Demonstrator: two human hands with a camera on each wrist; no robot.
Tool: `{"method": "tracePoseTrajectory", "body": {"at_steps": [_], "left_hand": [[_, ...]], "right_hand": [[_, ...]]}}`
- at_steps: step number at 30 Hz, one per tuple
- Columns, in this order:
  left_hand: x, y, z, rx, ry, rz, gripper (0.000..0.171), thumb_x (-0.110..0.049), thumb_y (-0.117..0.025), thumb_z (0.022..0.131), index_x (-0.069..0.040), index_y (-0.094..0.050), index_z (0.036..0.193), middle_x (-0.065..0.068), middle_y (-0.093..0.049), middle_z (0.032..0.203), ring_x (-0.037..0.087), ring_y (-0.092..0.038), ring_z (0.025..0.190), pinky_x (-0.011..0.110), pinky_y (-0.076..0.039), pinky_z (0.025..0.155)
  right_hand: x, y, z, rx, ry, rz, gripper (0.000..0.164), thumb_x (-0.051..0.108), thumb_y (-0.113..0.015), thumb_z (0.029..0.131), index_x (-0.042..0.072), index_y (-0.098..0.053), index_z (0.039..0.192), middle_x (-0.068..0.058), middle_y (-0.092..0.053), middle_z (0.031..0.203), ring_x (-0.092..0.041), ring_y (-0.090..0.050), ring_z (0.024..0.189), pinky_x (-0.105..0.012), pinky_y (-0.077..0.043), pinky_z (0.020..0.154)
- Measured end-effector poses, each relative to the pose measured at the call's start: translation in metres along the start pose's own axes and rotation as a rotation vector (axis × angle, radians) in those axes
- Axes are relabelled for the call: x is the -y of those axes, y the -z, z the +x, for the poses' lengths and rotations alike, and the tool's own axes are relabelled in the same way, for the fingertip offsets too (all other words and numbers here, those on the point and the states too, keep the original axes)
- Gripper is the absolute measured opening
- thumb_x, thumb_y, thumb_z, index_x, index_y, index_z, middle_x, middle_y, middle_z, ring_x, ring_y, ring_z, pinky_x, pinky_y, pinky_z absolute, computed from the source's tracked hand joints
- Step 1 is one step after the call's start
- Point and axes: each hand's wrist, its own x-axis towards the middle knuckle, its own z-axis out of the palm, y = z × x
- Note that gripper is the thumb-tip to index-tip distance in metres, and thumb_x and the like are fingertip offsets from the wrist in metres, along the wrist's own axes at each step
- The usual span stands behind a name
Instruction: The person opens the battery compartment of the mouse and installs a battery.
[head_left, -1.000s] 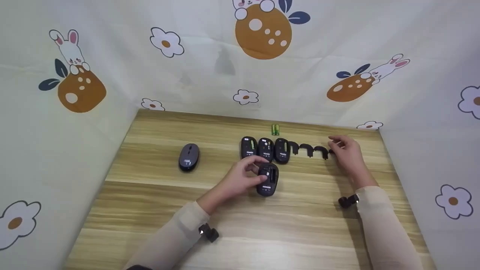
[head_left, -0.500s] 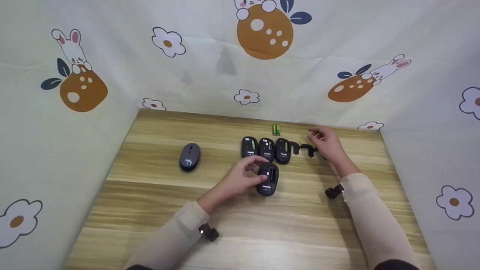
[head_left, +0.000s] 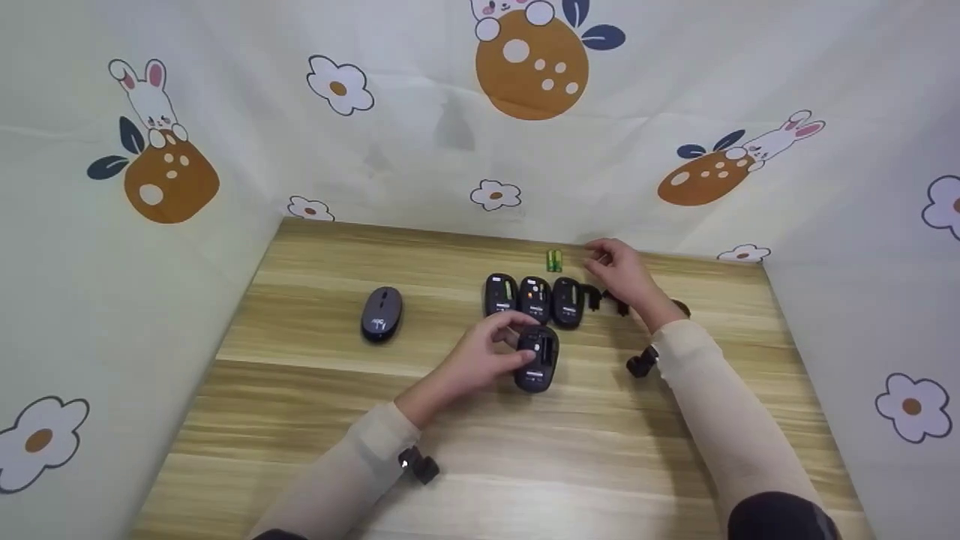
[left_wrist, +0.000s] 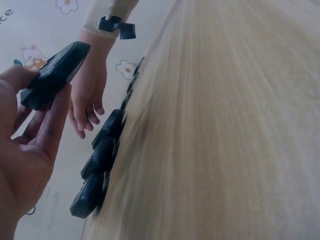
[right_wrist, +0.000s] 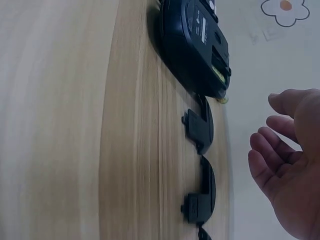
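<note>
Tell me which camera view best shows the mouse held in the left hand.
The head view: the held mouse shows its underside and open battery slot there, though the left hand covers part of it. The left wrist view shows it clearly but only side-on; the right wrist view does not show it.

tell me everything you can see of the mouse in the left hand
The mouse is dark, rounded and plastic-looking, its underside facing the head camera. The long battery slot is uncovered and looks empty; a pale label sits toward the near end. Only the left hand touches it, holding it above the table.
</note>
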Motion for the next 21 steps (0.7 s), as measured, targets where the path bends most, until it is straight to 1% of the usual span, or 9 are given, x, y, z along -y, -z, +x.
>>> {"method": "tracePoseTrajectory", "body": {"at_steps": [3, 7, 12, 16, 21], "left_hand": [[-0.001, 0.0, 0.0, -0.003, 0.004, 0.004, 0.045, -0.013, -0.088, 0.095, -0.015, -0.072, 0.137, 0.001, -0.074, 0.12, 0.028, -0.071, 0.104, 0.055, -0.059, 0.099], [-0.002, 0.0, 0.0, -0.01, 0.003, 0.016, 0.044, -0.013, -0.087, 0.095, -0.015, -0.072, 0.136, 0.001, -0.074, 0.119, 0.026, -0.071, 0.102, 0.054, -0.059, 0.099], [-0.002, 0.0, 0.0, -0.011, -0.004, 0.007, 0.045, -0.011, -0.088, 0.094, -0.013, -0.072, 0.136, 0.001, -0.074, 0.12, 0.024, -0.071, 0.102, 0.053, -0.058, 0.1], [-0.002, 0.001, 0.001, -0.013, -0.002, -0.001, 0.045, -0.011, -0.088, 0.094, -0.014, -0.072, 0.136, 0.001, -0.074, 0.12, 0.024, -0.071, 0.102, 0.053, -0.058, 0.101], [-0.002, 0.002, 0.0, -0.017, -0.001, -0.002, 0.045, -0.011, -0.088, 0.094, -0.014, -0.072, 0.136, 0.001, -0.074, 0.119, 0.023, -0.071, 0.102, 0.053, -0.058, 0.101]], "right_hand": [[0.004, -0.006, 0.006, 0.025, -0.004, -0.002, 0.037, 0.008, -0.07, 0.108, -0.008, -0.066, 0.142, -0.021, -0.068, 0.116, -0.033, -0.065, 0.103, -0.038, -0.054, 0.083], [0.007, -0.014, 0.015, 0.06, -0.007, -0.014, 0.041, 0.009, -0.072, 0.107, -0.008, -0.065, 0.143, -0.023, -0.07, 0.118, -0.036, -0.067, 0.107, -0.046, -0.057, 0.092], [0.009, -0.021, 0.025, 0.114, -0.029, -0.026, 0.045, 0.01, -0.073, 0.106, -0.007, -0.062, 0.146, -0.026, -0.07, 0.126, -0.04, -0.066, 0.115, -0.053, -0.056, 0.102], [0.009, -0.024, 0.03, 0.142, -0.05, -0.047, 0.048, 0.011, -0.072, 0.106, -0.007, -0.06, 0.149, -0.027, -0.069, 0.13, -0.04, -0.066, 0.118, -0.055, -0.055, 0.105], [0.007, -0.027, 0.035, 0.161, -0.043, -0.055, 0.05, 0.011, -0.072, 0.105, -0.008, -0.059, 0.15, -0.028, -0.07, 0.131, -0.041, -0.066, 0.12, -0.055, -0.054, 0.107]]}}
